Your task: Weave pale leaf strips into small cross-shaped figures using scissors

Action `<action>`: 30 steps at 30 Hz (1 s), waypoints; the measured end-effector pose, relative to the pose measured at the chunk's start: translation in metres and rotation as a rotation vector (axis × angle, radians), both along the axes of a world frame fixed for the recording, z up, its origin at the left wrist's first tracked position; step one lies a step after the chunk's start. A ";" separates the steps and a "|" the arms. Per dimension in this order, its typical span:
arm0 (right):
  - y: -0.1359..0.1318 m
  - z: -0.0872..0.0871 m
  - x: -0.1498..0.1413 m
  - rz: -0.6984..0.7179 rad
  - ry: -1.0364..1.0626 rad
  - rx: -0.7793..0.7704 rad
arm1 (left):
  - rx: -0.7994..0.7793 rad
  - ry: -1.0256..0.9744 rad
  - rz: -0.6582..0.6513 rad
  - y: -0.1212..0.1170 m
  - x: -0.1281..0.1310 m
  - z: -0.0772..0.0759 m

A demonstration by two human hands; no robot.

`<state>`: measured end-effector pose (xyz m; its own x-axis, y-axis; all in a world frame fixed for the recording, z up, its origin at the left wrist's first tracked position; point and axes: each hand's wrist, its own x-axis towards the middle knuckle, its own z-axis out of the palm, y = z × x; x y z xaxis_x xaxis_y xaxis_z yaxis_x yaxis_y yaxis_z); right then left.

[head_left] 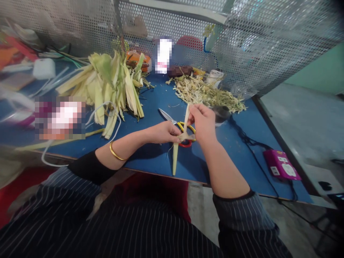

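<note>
A pale corn husk strip [175, 157] is held between my two hands above the blue table [150, 157]. My left hand [167, 132] pinches it around the middle, where it looks folded or knotted. The strip's upper end stands up into my right hand [202, 116], whose fingers are closed on it. A narrow tail hangs below my left fingers towards the table's front edge. Scissors [167, 115] with yellow and red handles lie on the table right behind the strip, partly covered by my hands. Their blades point away to the left.
A heap of long corn husks [107, 82] lies at the back left. Small husk scraps [206, 91] are piled at the back right. A purple box [281, 165] with black cables [249, 143] sits near the right edge. Perforated metal mesh [172, 21] closes off the back.
</note>
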<state>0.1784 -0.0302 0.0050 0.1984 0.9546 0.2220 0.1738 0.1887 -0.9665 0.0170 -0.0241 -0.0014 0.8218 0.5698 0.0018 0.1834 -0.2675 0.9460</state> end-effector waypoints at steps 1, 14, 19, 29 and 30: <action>0.001 0.000 0.001 -0.021 0.041 0.006 | -0.014 -0.004 0.004 0.000 0.000 0.001; -0.006 0.005 -0.003 0.123 -0.048 0.192 | -0.187 -0.088 0.411 0.002 0.004 -0.001; 0.002 0.005 0.012 -0.330 -0.149 0.237 | -0.216 -0.261 0.588 0.004 0.002 0.004; 0.004 -0.013 -0.001 0.104 0.087 -0.089 | -0.070 -0.219 0.509 0.003 0.003 -0.004; 0.005 -0.014 -0.002 0.054 0.096 -0.082 | -0.068 -0.220 0.496 0.004 0.004 -0.005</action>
<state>0.1766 -0.0257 -0.0094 0.1626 0.9787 0.1256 0.0715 0.1153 -0.9908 0.0206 -0.0205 -0.0060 0.4392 0.8936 0.0928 0.0675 -0.1359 0.9884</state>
